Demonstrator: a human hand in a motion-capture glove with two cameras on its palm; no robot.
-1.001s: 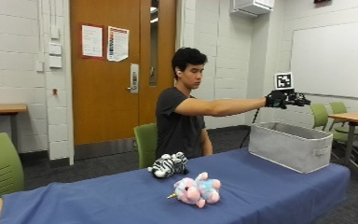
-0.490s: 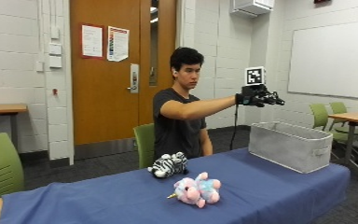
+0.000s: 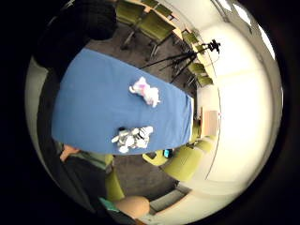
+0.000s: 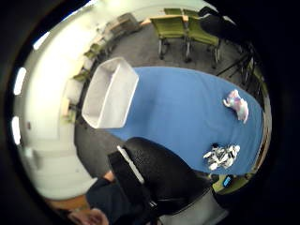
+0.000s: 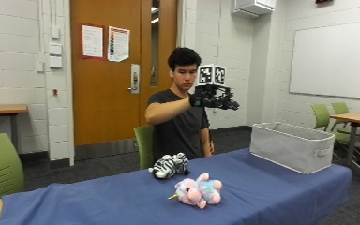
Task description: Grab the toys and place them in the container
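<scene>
- Big table (image 5: 93,201) with a blue cloth over it takes up most of the scene, and a person sits behind it on a green chair (image 5: 144,143).
- The container (image 5: 290,145) is a grey fabric bin sitting on the table at the end nearer the whiteboard, well apart from both toys. The thumb side palm view looks down into it, and nothing shows inside as far as I can see.
- The gloved right hand (image 5: 212,97) is up in the air at about chest height, over the table between the toys and the bin, not touching anything. Honestly the fingers are a dark blur from here; they look loosely spread and there's nothing in them.
- Pink and blue plush unicorn (image 5: 195,190) lies on the cloth near the front edge of the table.
- Black and white zebra plush (image 5: 169,165) lies just behind it, closer to the person. The two sit near each other but don't touch.
</scene>
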